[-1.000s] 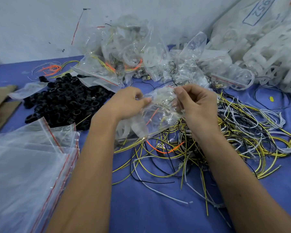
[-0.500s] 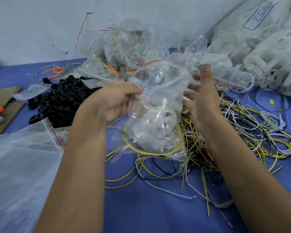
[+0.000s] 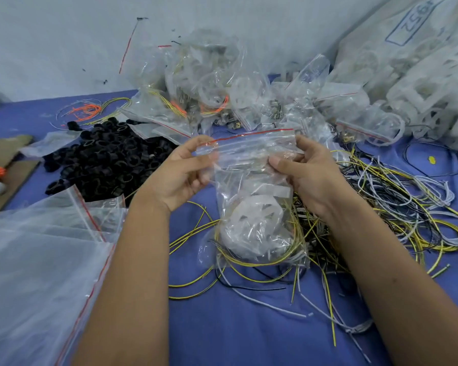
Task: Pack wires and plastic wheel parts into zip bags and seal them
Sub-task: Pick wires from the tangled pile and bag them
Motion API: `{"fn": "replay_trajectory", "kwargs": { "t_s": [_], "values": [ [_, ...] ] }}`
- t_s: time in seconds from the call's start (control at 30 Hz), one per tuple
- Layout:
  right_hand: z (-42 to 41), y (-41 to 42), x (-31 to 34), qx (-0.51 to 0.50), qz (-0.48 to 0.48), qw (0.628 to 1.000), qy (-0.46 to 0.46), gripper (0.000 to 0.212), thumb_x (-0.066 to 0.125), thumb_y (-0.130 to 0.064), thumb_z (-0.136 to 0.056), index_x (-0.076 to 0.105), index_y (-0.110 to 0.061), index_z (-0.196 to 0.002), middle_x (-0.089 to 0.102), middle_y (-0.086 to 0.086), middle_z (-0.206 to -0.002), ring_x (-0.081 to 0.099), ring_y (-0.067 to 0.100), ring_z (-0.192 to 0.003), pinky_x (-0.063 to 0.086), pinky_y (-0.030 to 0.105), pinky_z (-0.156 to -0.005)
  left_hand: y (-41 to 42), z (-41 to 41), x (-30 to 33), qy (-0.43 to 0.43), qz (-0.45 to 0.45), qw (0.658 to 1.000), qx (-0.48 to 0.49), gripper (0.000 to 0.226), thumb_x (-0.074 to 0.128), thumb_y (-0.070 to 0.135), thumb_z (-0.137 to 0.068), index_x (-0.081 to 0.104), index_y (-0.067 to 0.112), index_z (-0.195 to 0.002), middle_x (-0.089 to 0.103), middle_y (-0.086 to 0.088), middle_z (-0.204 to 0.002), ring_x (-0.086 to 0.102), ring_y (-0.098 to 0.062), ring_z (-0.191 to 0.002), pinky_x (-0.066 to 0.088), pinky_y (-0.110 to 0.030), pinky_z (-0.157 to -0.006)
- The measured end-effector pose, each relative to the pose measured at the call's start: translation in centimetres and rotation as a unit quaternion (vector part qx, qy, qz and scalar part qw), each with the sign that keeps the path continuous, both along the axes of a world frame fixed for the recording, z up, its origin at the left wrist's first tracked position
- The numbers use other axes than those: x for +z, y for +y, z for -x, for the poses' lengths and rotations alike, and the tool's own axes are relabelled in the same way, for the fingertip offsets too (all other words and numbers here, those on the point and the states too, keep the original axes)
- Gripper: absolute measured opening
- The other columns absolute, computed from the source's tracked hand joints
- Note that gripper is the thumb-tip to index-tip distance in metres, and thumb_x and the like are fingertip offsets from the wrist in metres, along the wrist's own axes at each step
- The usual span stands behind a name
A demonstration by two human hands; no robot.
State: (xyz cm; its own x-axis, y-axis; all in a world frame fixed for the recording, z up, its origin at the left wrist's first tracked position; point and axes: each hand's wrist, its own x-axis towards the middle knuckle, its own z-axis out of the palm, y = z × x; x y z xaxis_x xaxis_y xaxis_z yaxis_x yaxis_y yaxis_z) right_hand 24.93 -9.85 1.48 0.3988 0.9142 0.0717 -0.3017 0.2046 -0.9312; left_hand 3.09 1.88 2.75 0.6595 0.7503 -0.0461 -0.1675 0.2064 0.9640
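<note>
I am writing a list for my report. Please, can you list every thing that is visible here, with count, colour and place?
held zip bag: one, clear with red strip, centre, holding white wheel parts and wires
loose wires: many, yellow, white, black, right
black rings: a heap, left of centre
empty zip bags: a stack, clear, near left
filled bags: a pile, clear, back
cloth: one, blue, underneath
left hand: pinches bag top
right hand: pinches bag top
</note>
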Motion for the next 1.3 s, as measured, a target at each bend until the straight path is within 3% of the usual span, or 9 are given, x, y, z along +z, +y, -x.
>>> {"fn": "replay_trajectory", "kwargs": {
  "t_s": [0.13, 0.3, 0.4, 0.63, 0.7, 0.8, 0.93, 1.07, 1.3],
  "values": [
    [-0.1, -0.7, 0.8, 0.069, 0.033, 0.997, 0.009, 0.066, 0.067, 0.01, -0.085, 0.039, 0.006, -0.145, 0.076, 0.017, -0.1, 0.074, 0.018, -0.073, 0.06, 0.028, -0.059, 0.2, 2.1, 0.2, -0.042, 0.032, 0.994, -0.096, 0.059, 0.101, 0.021, -0.049, 0.078, 0.023, -0.103, 0.059, -0.001, -0.072, 0.035, 0.002, -0.036, 0.027, -0.008, -0.03],
    [0.4, -0.4, 0.8, 0.0, 0.037, 0.999, -0.028, 0.019, 0.066, -0.023, -0.095, 0.071, -0.005, -0.093, 0.073, 0.022, -0.096, 0.067, 0.026, -0.066, 0.06, 0.037, -0.056, 0.4, 1.0, 0.1, 0.025, 0.001, 0.999, -0.021, 0.04, 0.084, 0.027, -0.075, 0.063, 0.009, -0.104, 0.06, -0.001, -0.07, 0.041, -0.002, -0.041, 0.022, -0.01, -0.033],
    [0.5, -0.3, 0.6, -0.07, 0.049, 0.995, -0.042, 0.016, 0.064, -0.017, -0.098, 0.073, -0.007, -0.089, 0.072, 0.008, -0.081, 0.065, 0.02, -0.068, 0.06, 0.04, -0.062, 0.7, 0.6, -0.1, 0.04, 0.001, 0.998, 0.052, 0.013, 0.069, 0.025, -0.083, 0.062, 0.014, -0.082, 0.062, 0.002, -0.065, 0.046, -0.005, -0.045, 0.027, -0.011, -0.036],
    [0.5, -0.3, 0.8, -0.143, 0.038, 0.988, -0.032, 0.007, 0.074, -0.011, -0.09, 0.073, -0.012, -0.083, 0.071, 0.002, -0.075, 0.065, 0.011, -0.065, 0.057, 0.03, -0.058, 1.4, 0.9, -1.0, 0.043, -0.087, 0.992, 0.08, 0.023, 0.069, 0.002, -0.09, 0.056, 0.016, -0.077, 0.064, 0.0, -0.064, 0.047, -0.007, -0.05, 0.035, -0.015, -0.043],
    [0.4, -0.3, 0.6, -0.172, 0.028, 0.982, -0.069, 0.009, 0.078, -0.01, -0.086, 0.074, -0.016, -0.081, 0.072, 0.002, -0.074, 0.064, 0.012, -0.064, 0.057, 0.03, -0.058, 1.3, 0.3, -1.2, 0.085, -0.162, 0.973, 0.139, 0.027, 0.07, -0.004, -0.089, 0.059, 0.019, -0.081, 0.064, 0.002, -0.072, 0.052, -0.009, -0.059, 0.042, -0.021, -0.051],
    [0.5, -0.1, 0.1, -0.203, 0.007, 0.954, -0.219, 0.01, 0.081, -0.015, -0.085, 0.074, -0.02, -0.08, 0.074, 0.001, -0.075, 0.064, 0.013, -0.062, 0.055, 0.029, -0.054, 0.9, -1.3, -0.5, 0.12, -0.361, 0.887, 0.261, 0.026, 0.07, 0.002, -0.079, 0.064, 0.022, -0.096, 0.065, 0.008, -0.094, 0.058, -0.011, -0.085, 0.05, -0.033, -0.075],
    [1.5, 0.0, -0.1, -0.16, -0.048, 0.931, -0.325, 0.013, 0.078, -0.016, -0.087, 0.072, -0.024, -0.079, 0.071, -0.002, -0.069, 0.066, 0.019, -0.056, 0.054, 0.033, -0.055, -0.7, -4.1, 1.4, 0.149, -0.489, 0.847, 0.146, 0.019, 0.083, 0.023, -0.079, 0.075, 0.021, -0.096, 0.069, 0.013, -0.097, 0.06, -0.002, -0.1, 0.05, -0.03, -0.083],
    [1.6, -0.3, 0.0, -0.13, -0.07, 0.937, -0.317, 0.005, 0.075, -0.014, -0.09, 0.073, -0.018, -0.089, 0.074, 0.003, -0.074, 0.069, 0.027, -0.059, 0.058, 0.044, -0.056, -1.9, -5.6, 1.9, 0.17, -0.466, 0.867, 0.046, 0.01, 0.085, 0.017, -0.083, 0.077, 0.013, -0.089, 0.07, 0.007, -0.081, 0.062, -0.003, -0.081, 0.053, -0.03, -0.08],
    [1.4, -0.4, 0.5, -0.128, -0.069, 0.923, -0.356, 0.011, 0.073, -0.013, -0.092, 0.074, -0.023, -0.087, 0.074, -0.005, -0.077, 0.07, 0.017, -0.073, 0.057, 0.036, -0.066, -1.7, -5.4, 2.0, 0.193, -0.429, 0.88, 0.059, 0.008, 0.083, 0.011, -0.085, 0.077, 0.007, -0.086, 0.071, -0.008, -0.076, 0.061, -0.012, -0.067, 0.058, -0.047, -0.075]
  ]
}}
